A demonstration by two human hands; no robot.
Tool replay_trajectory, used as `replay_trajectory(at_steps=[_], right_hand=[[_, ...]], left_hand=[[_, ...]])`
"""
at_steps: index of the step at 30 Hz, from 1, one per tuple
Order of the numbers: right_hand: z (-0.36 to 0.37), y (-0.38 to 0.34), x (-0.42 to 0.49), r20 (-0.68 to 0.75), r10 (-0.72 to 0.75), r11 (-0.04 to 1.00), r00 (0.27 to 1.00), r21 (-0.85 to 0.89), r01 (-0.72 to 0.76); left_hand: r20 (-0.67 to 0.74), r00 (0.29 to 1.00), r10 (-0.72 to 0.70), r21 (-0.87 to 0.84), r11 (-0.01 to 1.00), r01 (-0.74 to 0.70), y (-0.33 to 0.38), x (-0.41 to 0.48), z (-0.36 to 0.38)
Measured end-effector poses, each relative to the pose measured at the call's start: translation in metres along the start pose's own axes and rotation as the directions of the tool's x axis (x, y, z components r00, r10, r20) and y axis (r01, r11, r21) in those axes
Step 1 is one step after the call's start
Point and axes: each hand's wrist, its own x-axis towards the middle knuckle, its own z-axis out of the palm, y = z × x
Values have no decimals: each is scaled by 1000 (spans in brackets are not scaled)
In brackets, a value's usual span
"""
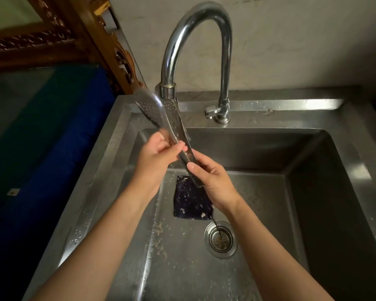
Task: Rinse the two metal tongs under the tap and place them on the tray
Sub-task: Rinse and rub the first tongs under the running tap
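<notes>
As tongs (161, 118) sat at tap (204, 18): perforated heads above fingertips (179, 146).
Left hand (154, 157): fingers curled round shaft.
Right hand (215, 183): fingers pinched handle end.

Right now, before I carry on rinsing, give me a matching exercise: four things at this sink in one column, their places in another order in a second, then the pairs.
Things:
1 tongs
2 dark pad
3 drain strainer
4 tap

Places:
A lying flat on the sink floor
B gripped by the left hand and the right hand
C mounted at the back, curving overhead
D set into the floor, nearest the camera

Pairs: 1-B, 2-A, 3-D, 4-C
</notes>
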Motion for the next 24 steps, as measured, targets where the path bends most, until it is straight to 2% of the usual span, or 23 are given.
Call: replay_trajectory(at_steps=[3,5,7,9,10,11,13,14,17,20,22,24], right_hand=[[12,3,6,54,47,994,997,93,-52],[18,3,10,28,65,997,997,44,-66],[22,-2,12,23,5,971,1000,-241,1],[23,-3,14,56,-28,806,998,-590,56],[23,-5,14,74,0,687,997,-724,53],[21,-6,14,58,92,628,994,-778,-13],[21,-9,15,6,285,668,958,-718,-194],[21,-10,17,-22,318,675,948,-696,-243],[24,-6,26,-129,205,547,970,-807,-223],[24,1,28,-182,25,430,983,-886,-174],[22,3,27,-139,5,415,990,-901,-129],[24,0,27,-62,58,441,996,-894,-81]], left_hand=[[89,996,1,-212,977,18,9,1,-6],[98,995,7,-317,948,24,11,0,-9],[36,999,-6,-335,942,18,11,1,-12],[-37,999,-24,-310,951,11,14,3,-14],[-62,998,-17,-286,958,-1,16,5,-14],[-77,997,2,-251,968,-21,18,7,-15],[-79,996,53,-171,983,-66,21,10,-13],[-77,994,75,-135,987,-85,21,11,-11],[-88,991,106,-72,991,-112,16,13,-5],[-116,990,83,-154,983,-100,10,18,0],[-125,991,56,-136,988,-73,3,19,7],[-93,996,6,4,1000,-6,-7,17,16]])
